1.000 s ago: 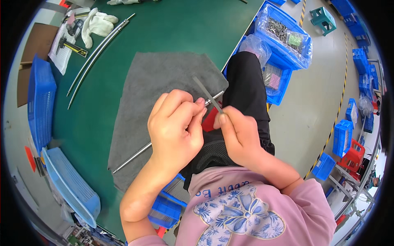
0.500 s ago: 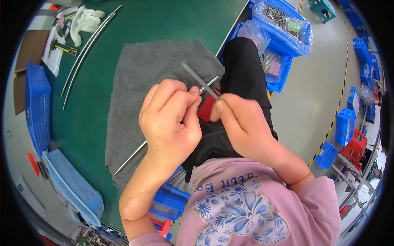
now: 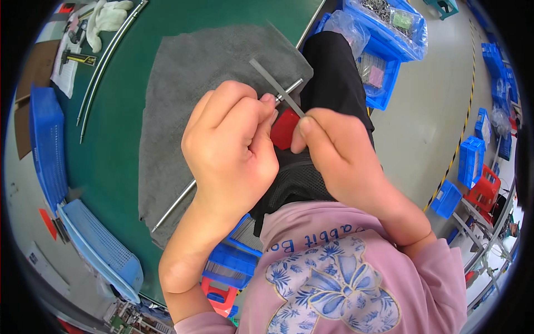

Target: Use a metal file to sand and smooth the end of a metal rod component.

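Steel rod (image 3: pixel 176 205) runs through the closed left grip (image 3: pixel 231 136), seemingly touching the grey strip (image 3: pixel 267 77) pinched in the right grip (image 3: pixel 336 142).

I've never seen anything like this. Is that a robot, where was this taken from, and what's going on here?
No robot: these are a person's own bare hands. The view comes from a wide camera worn on the head, looking down, so straight edges bend near the rim. The left hand grips a thin metal rod. The right hand pinches a flat grey strip, which crosses the rod near its upper end; whether they touch is hard to tell. Beneath lies a grey cloth on a green table. Further off on the table are two more rods and a white glove.
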{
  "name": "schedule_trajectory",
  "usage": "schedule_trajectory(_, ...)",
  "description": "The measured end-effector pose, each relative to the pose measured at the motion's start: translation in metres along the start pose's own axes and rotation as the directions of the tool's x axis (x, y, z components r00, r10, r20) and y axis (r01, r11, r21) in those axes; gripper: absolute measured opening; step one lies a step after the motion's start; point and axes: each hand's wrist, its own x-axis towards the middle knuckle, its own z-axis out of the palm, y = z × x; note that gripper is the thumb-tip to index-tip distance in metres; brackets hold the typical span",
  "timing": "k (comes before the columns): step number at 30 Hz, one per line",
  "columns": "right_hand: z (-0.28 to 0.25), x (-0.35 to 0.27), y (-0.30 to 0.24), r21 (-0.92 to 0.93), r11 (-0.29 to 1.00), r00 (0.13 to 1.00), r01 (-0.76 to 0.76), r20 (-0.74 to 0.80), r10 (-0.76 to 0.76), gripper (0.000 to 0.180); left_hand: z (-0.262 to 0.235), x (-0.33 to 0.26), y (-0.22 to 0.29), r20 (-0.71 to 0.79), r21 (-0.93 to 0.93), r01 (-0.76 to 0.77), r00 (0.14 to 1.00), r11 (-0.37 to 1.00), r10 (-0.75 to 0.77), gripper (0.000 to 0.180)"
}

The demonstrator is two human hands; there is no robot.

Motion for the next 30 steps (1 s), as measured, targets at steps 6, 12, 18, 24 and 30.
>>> schedule_trajectory(6, 0.001, 0.005, 0.004, -0.030, 0.993, 0.993, 0.116, 0.017, -0.116, 0.026, -0.001, 0.002, 0.000, 0.000, 0.021, -0.013, 1.000, 1.000, 0.013, 0.017)
schedule_trajectory(12, 0.004, 0.015, 0.008, -0.053, 0.987, 0.989, 0.150, 0.001, -0.150, 0.026, -0.002, 0.003, -0.001, 0.005, 0.015, -0.026, 1.000, 1.000, 0.026, 0.017)
schedule_trajectory(18, 0.007, 0.015, 0.009, -0.028, 0.978, 0.978, 0.207, -0.002, -0.207, 0.028, -0.004, 0.004, -0.001, -0.009, 0.016, -0.003, 1.000, 1.000, 0.003, 0.017)
schedule_trajectory(24, -0.001, 0.020, 0.002, -0.067, 0.988, 0.988, 0.137, 0.083, -0.131, 0.030, -0.001, 0.005, -0.001, 0.019, 0.023, -0.041, 0.999, 0.999, 0.041, 0.017)
schedule_trajectory(30, -0.019, -0.016, 0.016, 0.011, 0.998, 0.993, 0.066, 0.097, -0.067, 0.022, -0.002, 0.002, 0.000, 0.010, 0.030, -0.005, 1.000, 1.000, 0.005, 0.018)
